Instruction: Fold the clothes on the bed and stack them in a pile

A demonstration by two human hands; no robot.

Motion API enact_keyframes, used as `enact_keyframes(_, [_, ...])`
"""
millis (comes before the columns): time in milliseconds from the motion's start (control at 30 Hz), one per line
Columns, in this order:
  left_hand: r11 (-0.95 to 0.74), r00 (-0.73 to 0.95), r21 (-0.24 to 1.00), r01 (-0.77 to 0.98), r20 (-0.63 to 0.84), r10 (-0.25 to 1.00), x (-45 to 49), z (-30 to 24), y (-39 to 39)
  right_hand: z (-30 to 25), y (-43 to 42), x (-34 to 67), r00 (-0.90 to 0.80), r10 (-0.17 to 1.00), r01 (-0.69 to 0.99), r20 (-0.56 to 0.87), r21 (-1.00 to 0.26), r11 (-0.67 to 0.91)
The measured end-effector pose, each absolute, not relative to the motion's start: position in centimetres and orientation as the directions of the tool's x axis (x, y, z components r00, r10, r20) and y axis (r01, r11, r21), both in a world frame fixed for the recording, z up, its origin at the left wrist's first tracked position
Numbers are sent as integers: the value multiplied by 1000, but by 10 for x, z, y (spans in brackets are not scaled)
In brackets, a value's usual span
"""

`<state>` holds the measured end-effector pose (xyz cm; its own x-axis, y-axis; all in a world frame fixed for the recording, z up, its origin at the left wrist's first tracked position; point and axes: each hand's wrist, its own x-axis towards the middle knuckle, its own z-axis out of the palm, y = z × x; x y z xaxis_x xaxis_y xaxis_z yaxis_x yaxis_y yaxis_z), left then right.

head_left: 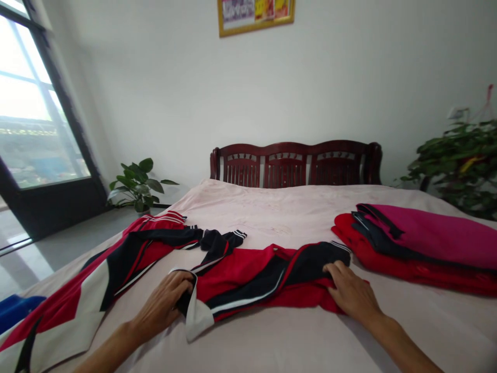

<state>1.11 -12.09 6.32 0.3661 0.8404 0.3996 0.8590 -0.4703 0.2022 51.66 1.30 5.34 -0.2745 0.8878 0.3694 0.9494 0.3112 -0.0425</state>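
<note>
A pale pink, softly creased bedspread (295, 207) covers a bed with a dark carved-wood headboard (295, 166) against a white wall. A glazed door (34, 103) stands at the far left, a glossy-leaved potted plant (135, 184) stands on the floor beyond the bed, and a bushier plant (458, 166) fills the right edge.

A red-and-navy tracksuit top (248, 280) lies spread and rumpled mid-bed, its striped cuffs near the center. The left hand (165, 305) curls around its dark edge beside a white panel, apparently gripping it. The right hand (351, 292) rests on the red and navy cloth, fingers slightly curved; whether it pinches, I cannot tell. A red, white and navy garment (66, 295) sprawls to the left, and folded magenta and red clothes (419, 243) sit stacked to the right.
</note>
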Motion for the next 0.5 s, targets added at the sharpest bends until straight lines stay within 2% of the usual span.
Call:
enact_keyframes(67, [-390, 289, 167, 906, 429, 856, 10, 55, -120, 55, 13, 513, -234, 910, 968, 342, -9, 253])
enact_keyframes(133, [-255, 157, 182, 950, 429, 890, 9, 50, -107, 57, 17, 506, -209, 934, 977, 289, 27, 210])
enact_keyframes(267, [66, -131, 315, 947, 190, 973, 12, 55, -66, 58, 22, 494, -211, 950, 977, 228, 63, 202])
enact_keyframes(367, [98, -132, 402, 910, 56, 990, 29, 60, -42, 63, 22, 501, -112, 954, 981, 279, -122, 150])
enact_keyframes(433, [33, -54, 441, 897, 35, 998, 53, 61, -38, 70, 21, 517, 67, 946, 946, 316, -323, 41])
enact_keyframes(500, [-72, 101, 516, 854, -28, 994, 88, 60, -47, 76, 15, 540, 305, 896, 840, 322, -535, -94])
